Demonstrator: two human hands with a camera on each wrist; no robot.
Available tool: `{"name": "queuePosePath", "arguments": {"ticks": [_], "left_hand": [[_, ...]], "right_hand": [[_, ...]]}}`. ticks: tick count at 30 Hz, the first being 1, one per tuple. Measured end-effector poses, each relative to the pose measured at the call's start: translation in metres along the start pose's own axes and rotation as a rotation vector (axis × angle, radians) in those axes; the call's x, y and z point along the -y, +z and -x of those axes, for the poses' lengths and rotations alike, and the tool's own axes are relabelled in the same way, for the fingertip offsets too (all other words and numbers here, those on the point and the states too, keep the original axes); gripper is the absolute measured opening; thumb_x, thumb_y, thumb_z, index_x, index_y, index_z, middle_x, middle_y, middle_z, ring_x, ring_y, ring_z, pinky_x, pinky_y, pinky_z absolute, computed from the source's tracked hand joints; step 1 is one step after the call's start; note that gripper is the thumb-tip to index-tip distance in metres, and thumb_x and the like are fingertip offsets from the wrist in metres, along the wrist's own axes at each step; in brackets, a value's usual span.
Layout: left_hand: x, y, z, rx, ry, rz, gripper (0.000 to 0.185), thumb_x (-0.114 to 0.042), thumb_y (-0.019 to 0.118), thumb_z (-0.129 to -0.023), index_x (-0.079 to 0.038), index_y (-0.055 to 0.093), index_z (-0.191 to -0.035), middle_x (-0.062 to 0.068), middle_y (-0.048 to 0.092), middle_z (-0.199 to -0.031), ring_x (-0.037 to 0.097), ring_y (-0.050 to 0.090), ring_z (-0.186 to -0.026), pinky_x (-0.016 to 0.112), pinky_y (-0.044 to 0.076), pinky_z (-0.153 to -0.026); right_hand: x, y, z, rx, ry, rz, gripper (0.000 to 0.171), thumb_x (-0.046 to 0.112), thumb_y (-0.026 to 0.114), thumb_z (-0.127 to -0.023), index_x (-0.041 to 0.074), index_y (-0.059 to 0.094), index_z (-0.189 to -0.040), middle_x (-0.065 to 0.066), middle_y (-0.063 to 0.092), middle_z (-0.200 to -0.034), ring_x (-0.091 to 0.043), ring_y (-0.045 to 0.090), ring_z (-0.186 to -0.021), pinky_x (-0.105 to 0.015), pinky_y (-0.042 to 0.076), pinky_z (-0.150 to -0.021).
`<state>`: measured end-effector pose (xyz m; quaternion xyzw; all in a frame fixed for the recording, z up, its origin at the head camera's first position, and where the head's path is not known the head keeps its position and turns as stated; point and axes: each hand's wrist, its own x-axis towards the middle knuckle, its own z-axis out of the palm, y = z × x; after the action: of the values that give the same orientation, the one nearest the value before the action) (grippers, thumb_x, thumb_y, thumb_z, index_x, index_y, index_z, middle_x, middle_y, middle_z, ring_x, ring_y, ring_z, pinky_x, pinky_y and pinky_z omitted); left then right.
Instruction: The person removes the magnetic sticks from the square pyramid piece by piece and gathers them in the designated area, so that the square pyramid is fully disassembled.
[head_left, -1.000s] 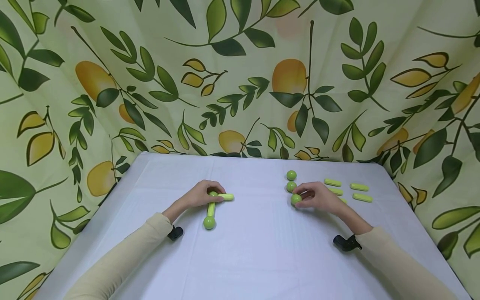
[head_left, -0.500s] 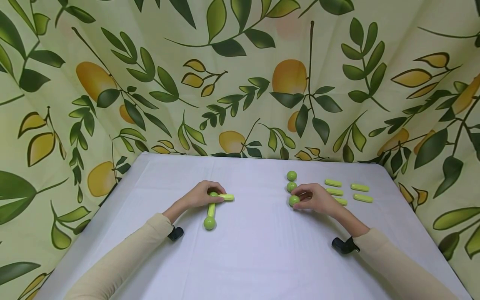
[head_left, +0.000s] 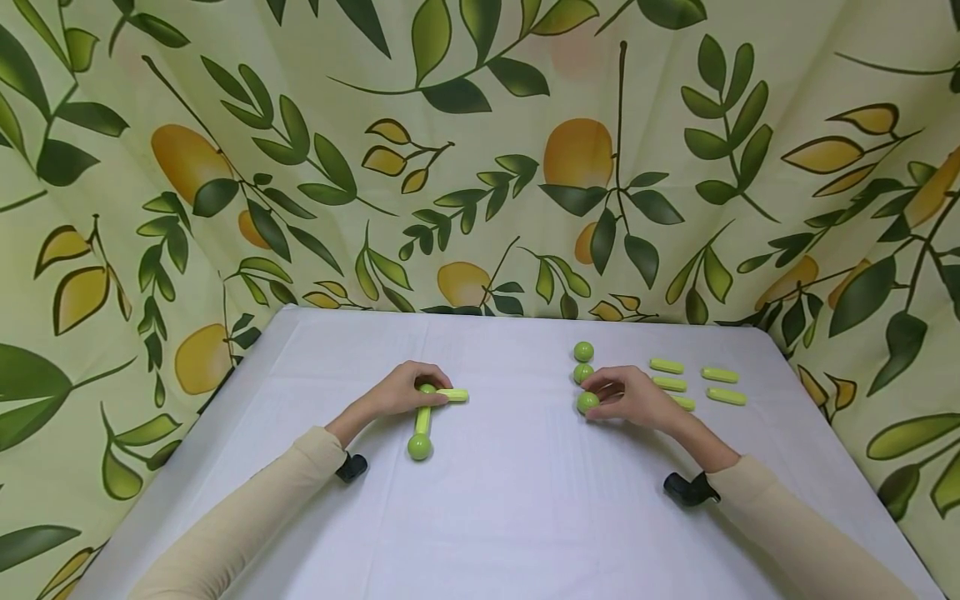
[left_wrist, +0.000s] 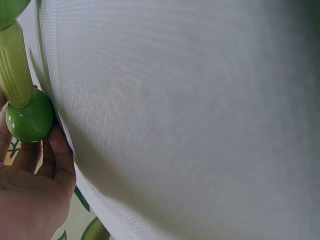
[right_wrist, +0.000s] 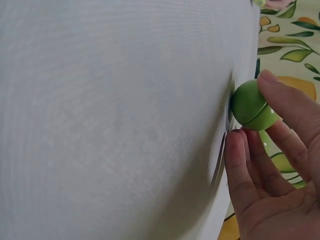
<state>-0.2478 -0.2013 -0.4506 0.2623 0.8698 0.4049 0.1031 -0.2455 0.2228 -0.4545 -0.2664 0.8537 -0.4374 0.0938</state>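
My left hand grips a green ball at the corner of a joined piece on the table's left half. From that ball a lighter green rod runs toward me to a second green ball. Another short rod points right from beneath my left fingers. In the right wrist view, my right hand pinches a loose green ball between thumb and fingers, close to the tablecloth. A seam line crosses this ball. The left fingers partly hide the corner ball in the head view.
Two more green balls stand in a line behind the right hand. Several loose light green rods lie to its right, one partly covered by the hand. A white cloth covers the table; a leaf-and-fruit patterned curtain hangs behind.
The right hand shifted slightly left with its ball during the first half second, then stayed almost still. The left hand and the joined piece keep their place.
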Motion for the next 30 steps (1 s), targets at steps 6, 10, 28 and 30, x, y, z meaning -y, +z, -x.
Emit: {"name": "queuePosePath", "arguments": {"ticks": [6,10,28,30], "left_hand": [[0.0032,-0.0002,-0.0006,-0.006,0.004,-0.008,0.014,-0.003,0.075,-0.093,0.001,0.074,-0.106,0.010,0.071,-0.100,0.026,0.060,-0.094,0.046,0.049,-0.087],[0.0022,-0.0015,0.0006,0.000,-0.011,-0.011,0.014,-0.010,0.077,-0.093,-0.006,0.075,-0.106,0.002,0.071,-0.100,0.020,0.060,-0.094,0.039,0.049,-0.086],[-0.0001,-0.0027,0.0012,0.007,-0.012,-0.004,0.013,-0.011,0.077,-0.093,-0.007,0.075,-0.105,-0.001,0.070,-0.099,0.018,0.060,-0.093,0.036,0.049,-0.086],[-0.0001,-0.0027,0.0012,0.009,-0.015,-0.005,0.013,-0.011,0.077,-0.093,-0.008,0.075,-0.105,-0.001,0.070,-0.098,0.018,0.060,-0.093,0.037,0.049,-0.086]], "right_hand": [[0.0019,-0.0040,0.0020,0.036,-0.013,-0.028,0.042,0.010,0.089,-0.079,-0.002,0.071,-0.115,-0.011,0.069,-0.110,-0.026,0.067,-0.096,-0.031,0.056,-0.085],[0.0031,-0.0048,0.0026,0.049,-0.016,-0.049,0.041,0.008,0.088,-0.080,-0.004,0.070,-0.114,-0.013,0.069,-0.109,-0.028,0.067,-0.096,-0.030,0.057,-0.083],[0.0055,-0.0027,0.0000,0.018,0.000,-0.028,0.033,0.003,0.085,-0.082,-0.003,0.072,-0.111,-0.012,0.070,-0.108,-0.027,0.066,-0.093,-0.034,0.057,-0.083],[0.0049,-0.0030,-0.0006,0.020,-0.009,-0.026,0.033,0.004,0.085,-0.082,-0.003,0.072,-0.111,-0.012,0.070,-0.108,-0.026,0.066,-0.093,-0.035,0.057,-0.084]]}}
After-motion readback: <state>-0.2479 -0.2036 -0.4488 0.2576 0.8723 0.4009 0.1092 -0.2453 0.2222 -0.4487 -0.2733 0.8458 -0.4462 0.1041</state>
